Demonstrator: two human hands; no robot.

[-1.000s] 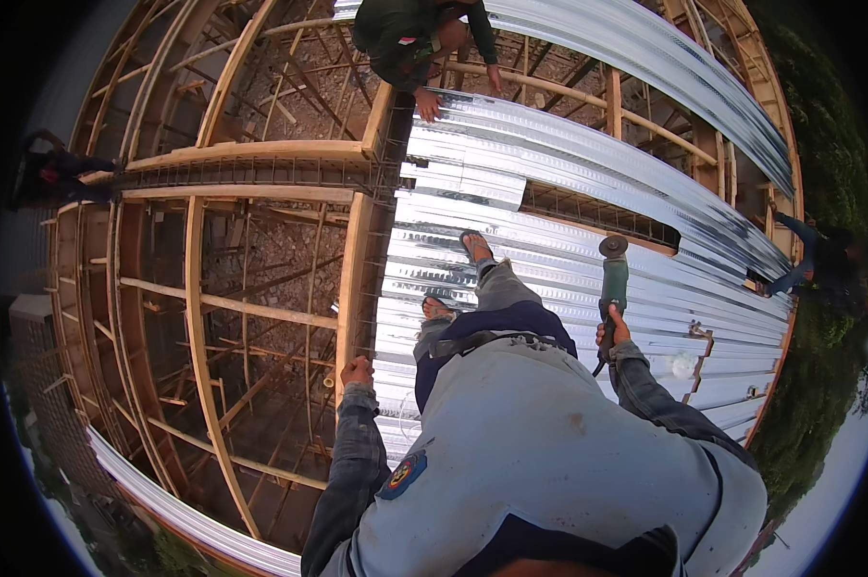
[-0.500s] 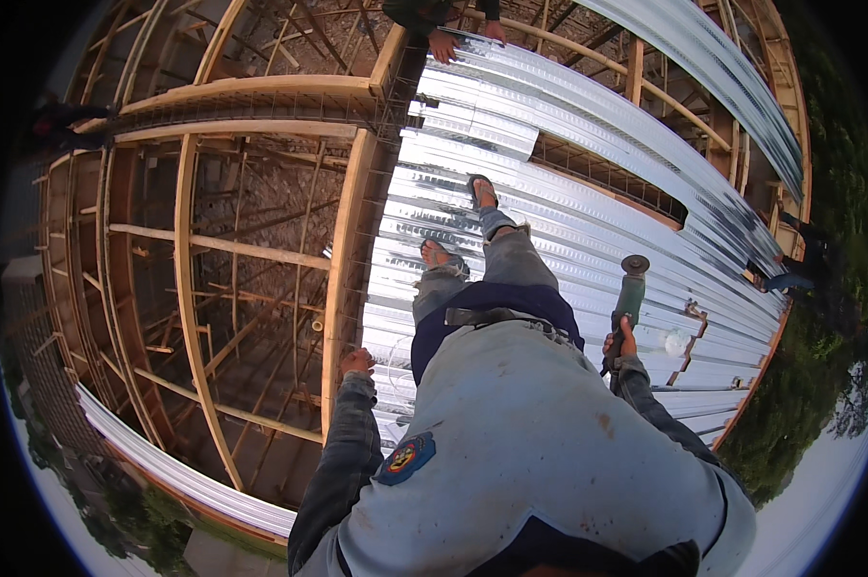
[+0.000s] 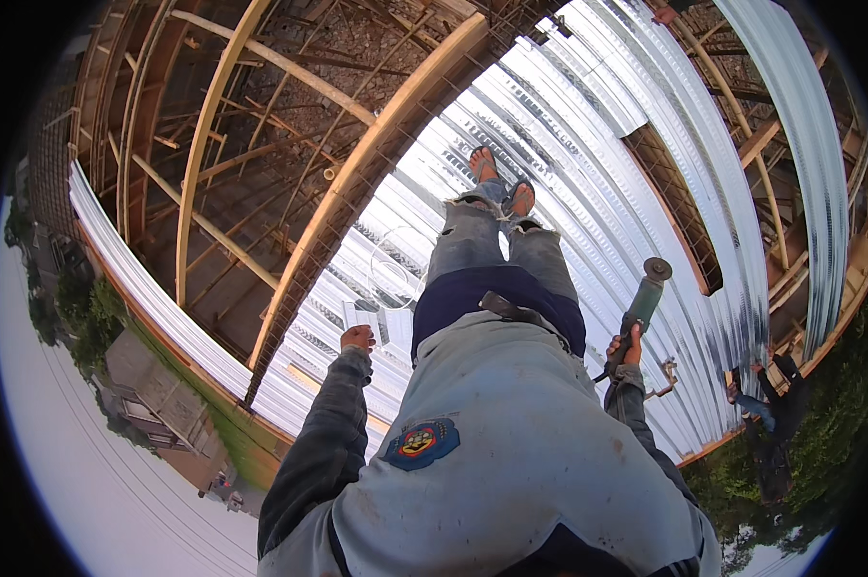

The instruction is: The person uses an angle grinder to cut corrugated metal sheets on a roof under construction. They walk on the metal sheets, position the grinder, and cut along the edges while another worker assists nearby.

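Observation:
My right hand [image 3: 625,348] is wrapped round the body of a green angle grinder [image 3: 643,306]. The grinder's round disc [image 3: 657,269] points away from me, raised above the metal decking. Out to my left, my left hand [image 3: 358,338] is held with its fingers curled in, and nothing shows in them. Just beyond that hand a bent piece of pale sheet metal [image 3: 388,327] lies on the ribbed metal decking [image 3: 549,221]. A loop of thin wire [image 3: 392,264] rests a little further on. My sandalled feet stand on the decking.
Left of the decking, a wooden beam [image 3: 376,135] with rebar edges an open drop over timber framing. A rectangular opening [image 3: 679,207] cuts the decking ahead on the right. A person [image 3: 770,404] is at the right edge; another person's hand [image 3: 665,15] shows at the top.
My view has turned leftward, so the beam and decking now slant. My feet have come closer together. The grinder stays in my right hand, and my left hand remains curled.

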